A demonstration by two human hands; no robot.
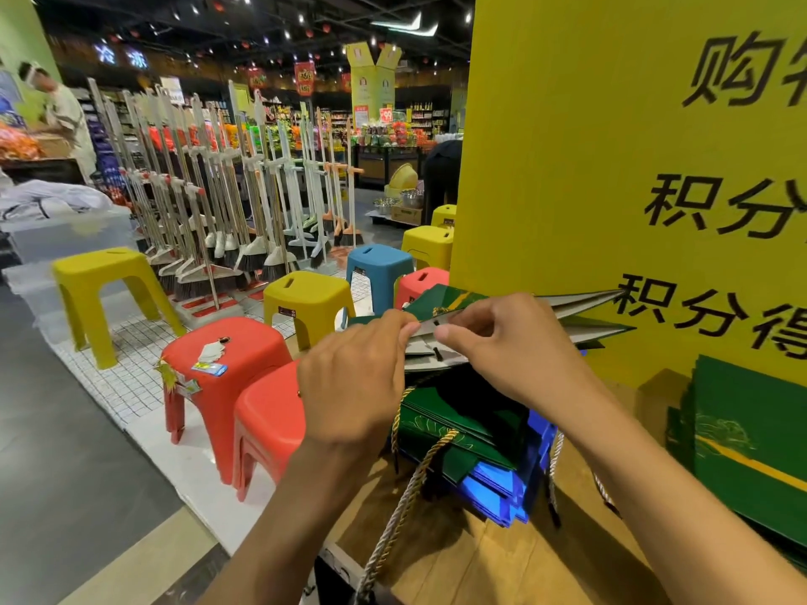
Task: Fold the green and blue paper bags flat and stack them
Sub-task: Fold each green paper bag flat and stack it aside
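Left hand [351, 386]: my fingertips pinch the near edge of the dark-green paper bag [441, 301], steadying it.
Right hand [502, 355]: pinches the same edge, pressing the fold closed.
Bag: raised above my stack of folded green and blue bags [471, 434], probably to join it.

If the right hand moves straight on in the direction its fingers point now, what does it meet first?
Most likely the left hand: the right hand pinches the green bag with fingers pointing left, and the left hand's fingers pinch the same edge just ahead. Depth is hard to judge.
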